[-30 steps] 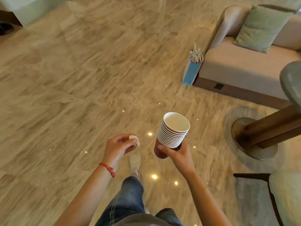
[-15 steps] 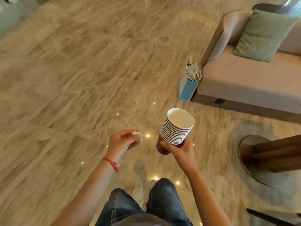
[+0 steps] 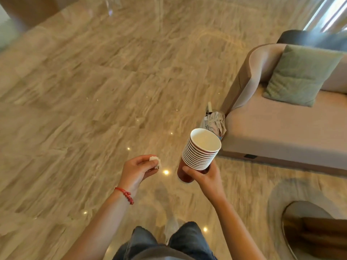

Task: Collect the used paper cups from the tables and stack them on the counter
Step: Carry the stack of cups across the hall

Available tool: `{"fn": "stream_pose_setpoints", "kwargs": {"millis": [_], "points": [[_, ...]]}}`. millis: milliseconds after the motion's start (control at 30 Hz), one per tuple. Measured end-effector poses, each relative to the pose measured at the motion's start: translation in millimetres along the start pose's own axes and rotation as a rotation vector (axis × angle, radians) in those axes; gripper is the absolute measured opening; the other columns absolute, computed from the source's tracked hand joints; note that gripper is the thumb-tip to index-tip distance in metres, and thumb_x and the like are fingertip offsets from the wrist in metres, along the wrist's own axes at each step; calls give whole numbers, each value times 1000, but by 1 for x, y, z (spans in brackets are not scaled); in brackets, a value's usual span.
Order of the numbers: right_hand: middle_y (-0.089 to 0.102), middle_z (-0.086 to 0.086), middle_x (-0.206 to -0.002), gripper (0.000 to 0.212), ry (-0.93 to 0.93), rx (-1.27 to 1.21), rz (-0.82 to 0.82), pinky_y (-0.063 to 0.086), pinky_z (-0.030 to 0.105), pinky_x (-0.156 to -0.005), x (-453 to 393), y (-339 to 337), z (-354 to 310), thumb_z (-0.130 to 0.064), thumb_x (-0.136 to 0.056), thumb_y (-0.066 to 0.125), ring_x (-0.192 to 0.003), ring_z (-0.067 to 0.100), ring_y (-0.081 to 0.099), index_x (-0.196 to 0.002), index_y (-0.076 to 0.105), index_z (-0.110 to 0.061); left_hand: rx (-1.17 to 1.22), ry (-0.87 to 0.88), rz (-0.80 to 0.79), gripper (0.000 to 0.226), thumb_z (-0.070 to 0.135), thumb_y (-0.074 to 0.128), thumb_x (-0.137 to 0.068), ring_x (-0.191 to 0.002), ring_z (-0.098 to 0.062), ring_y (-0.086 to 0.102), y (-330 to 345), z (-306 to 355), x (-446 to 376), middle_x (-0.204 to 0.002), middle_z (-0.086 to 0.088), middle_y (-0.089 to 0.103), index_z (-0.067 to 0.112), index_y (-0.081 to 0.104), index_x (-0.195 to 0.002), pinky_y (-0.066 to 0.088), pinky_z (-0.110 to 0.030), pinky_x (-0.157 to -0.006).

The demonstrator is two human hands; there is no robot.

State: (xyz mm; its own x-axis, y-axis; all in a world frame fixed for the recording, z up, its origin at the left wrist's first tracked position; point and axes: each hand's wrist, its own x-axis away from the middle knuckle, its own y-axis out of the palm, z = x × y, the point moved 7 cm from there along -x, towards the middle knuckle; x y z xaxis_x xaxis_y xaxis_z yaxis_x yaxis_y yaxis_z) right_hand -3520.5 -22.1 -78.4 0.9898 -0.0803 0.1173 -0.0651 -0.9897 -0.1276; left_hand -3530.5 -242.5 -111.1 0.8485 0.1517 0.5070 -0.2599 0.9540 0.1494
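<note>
A stack of several nested paper cups (image 3: 201, 150), red outside and white inside, tilts up and to the right in front of me. My right hand (image 3: 203, 178) grips the bottom of the stack, fingers curled round the lowest red cup. My left hand (image 3: 138, 168), with a red bracelet at the wrist, pinches a small crumpled white scrap (image 3: 155, 159) between thumb and fingers, a short way left of the cups. No counter or table top is in view.
A beige sofa (image 3: 277, 132) with a green cushion (image 3: 300, 74) stands at the right. A bag stuffed with papers (image 3: 214, 121) sits by its near corner. A round table base (image 3: 309, 229) is at the lower right. Glossy marble floor (image 3: 93, 91) stretches ahead and left.
I have walked forward: the sofa, the bag and the table base have slid down and closer. Both hands keep their hold, and the cup stack now overlaps the bag.
</note>
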Motion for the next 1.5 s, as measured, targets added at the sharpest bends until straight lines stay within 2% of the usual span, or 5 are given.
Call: {"fn": "stream_pose_setpoints", "kwargs": {"millis": [500,700,1000,1300,1500], "points": [[69,-2,-104,54,81,5,20,54,25,-79,-373,47,-37,-14,-68,82,-96,8,66,-116,56,-12,19,8,-31,10,-3,69,-76,-66,-12,70,84,192,-310,-69,-3,73,5,71,-81,56,-20,-59],[68,-10,-102,55,79,11,62,52,14,-72,-521,64,-72,-18,-67,83,-93,-1,64,-113,54,-23,-31,4,-96,7,0,72,-74,-67,-13,69,118,283,-443,-71,-7,73,4,72,-79,55,-20,-60],[68,-9,-98,52,74,15,82,52,13,-70,-725,51,-85,-11,-68,81,-92,-1,64,-107,53,-31,-43,-23,-115,10,0,71,-74,-65,-12,69,204,358,-625,-69,-7,72,3,71,-84,56,-21,-60],[69,-1,-104,58,85,7,43,53,18,-75,-962,26,-120,-12,-66,83,-95,6,66,-116,55,-11,-35,16,-121,17,-1,69,-75,-64,-13,69,301,467,-807,-65,-7,71,13,75,-66,55,-20,-59],[69,-4,-103,58,115,19,30,54,21,-76,-1091,26,-131,-15,-66,84,-95,6,66,-117,55,-15,-3,8,-57,9,1,71,-75,-66,-12,70,338,524,-921,-67,-5,73,8,72,-80,56,-20,-60]]}}
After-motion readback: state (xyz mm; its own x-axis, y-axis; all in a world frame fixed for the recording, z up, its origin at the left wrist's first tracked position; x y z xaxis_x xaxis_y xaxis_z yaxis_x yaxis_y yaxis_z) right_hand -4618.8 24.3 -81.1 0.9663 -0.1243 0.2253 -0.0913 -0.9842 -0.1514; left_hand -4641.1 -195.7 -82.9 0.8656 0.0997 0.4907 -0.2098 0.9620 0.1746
